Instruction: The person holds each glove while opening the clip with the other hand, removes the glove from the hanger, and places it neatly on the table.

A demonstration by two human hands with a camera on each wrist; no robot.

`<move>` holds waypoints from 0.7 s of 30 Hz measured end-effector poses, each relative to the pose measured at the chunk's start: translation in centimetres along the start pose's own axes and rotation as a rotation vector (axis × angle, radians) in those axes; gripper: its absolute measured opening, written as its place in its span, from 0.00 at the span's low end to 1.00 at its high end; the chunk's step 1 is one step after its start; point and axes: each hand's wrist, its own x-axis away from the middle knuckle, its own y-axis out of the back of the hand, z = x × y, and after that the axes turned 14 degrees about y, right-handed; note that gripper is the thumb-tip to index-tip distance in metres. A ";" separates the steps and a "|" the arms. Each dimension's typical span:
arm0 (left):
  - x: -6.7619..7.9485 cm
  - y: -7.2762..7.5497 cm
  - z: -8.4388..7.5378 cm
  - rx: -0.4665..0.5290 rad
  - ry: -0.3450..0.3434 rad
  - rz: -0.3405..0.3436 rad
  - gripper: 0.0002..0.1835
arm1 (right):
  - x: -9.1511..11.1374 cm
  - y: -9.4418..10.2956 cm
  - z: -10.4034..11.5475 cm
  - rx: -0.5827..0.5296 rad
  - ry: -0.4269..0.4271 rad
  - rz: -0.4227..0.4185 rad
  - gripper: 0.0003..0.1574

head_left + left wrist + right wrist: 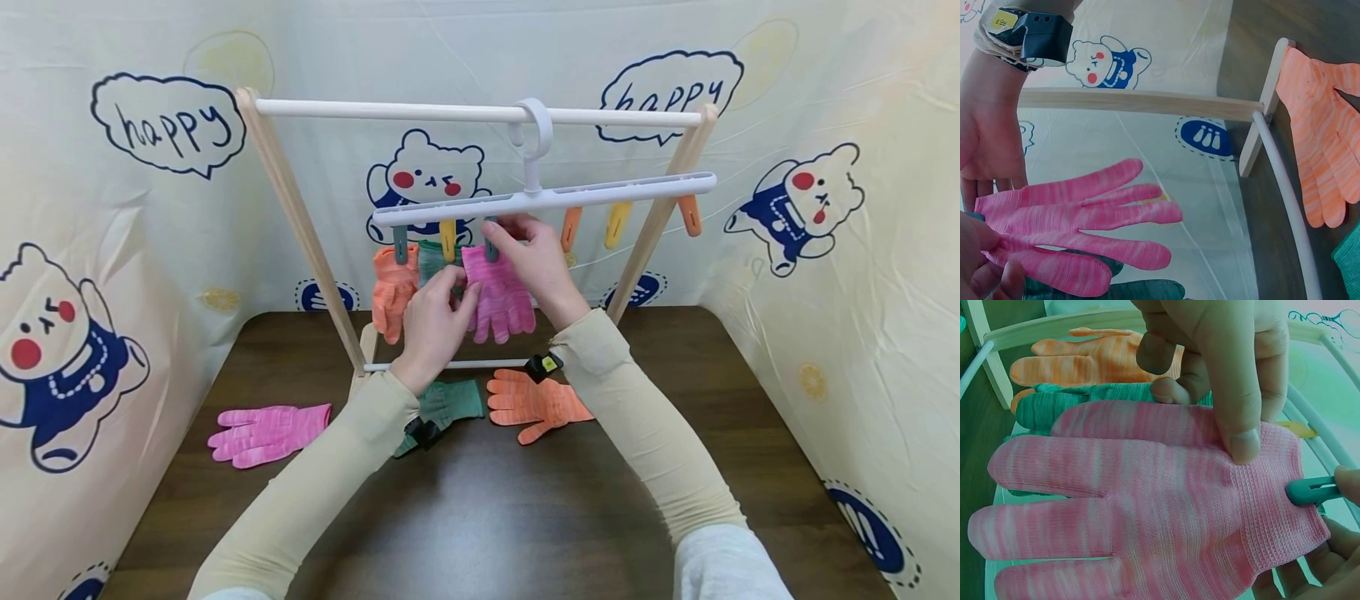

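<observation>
A pink glove (498,296) hangs by its cuff from a dark green clip (1313,490) under the white hanger (543,198), fingers pointing down. My right hand (536,258) pinches that clip at the hanger bar. Lower and to the left, my left hand (438,321) pinches the glove's edge near the cuff, its thumb (1244,440) on the knit in the right wrist view. To the left of the pink glove hang a green glove (1085,400), partly hidden behind it, on a yellow clip (448,240), and an orange glove (393,287) on a dark green clip.
The hanger hooks over the white rail (390,111) of a wooden stand (300,225). Orange and yellow clips (617,225) dangle at its right. On the brown table (525,517) lie pink (266,433), green (453,402) and orange (536,404) gloves; my left forearm partly covers the green one.
</observation>
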 end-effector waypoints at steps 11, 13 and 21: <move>0.0 0.1 0.1 0.005 -0.002 0.003 0.07 | 0.0 -0.1 0.0 -0.104 -0.012 -0.101 0.20; 0.1 0.1 0.0 0.006 0.000 0.004 0.07 | 0.0 -0.1 0.0 -0.114 -0.013 -0.111 0.20; 0.1 0.0 0.3 -0.003 0.002 0.014 0.06 | -0.1 -0.2 0.0 -0.127 -0.012 -0.128 0.20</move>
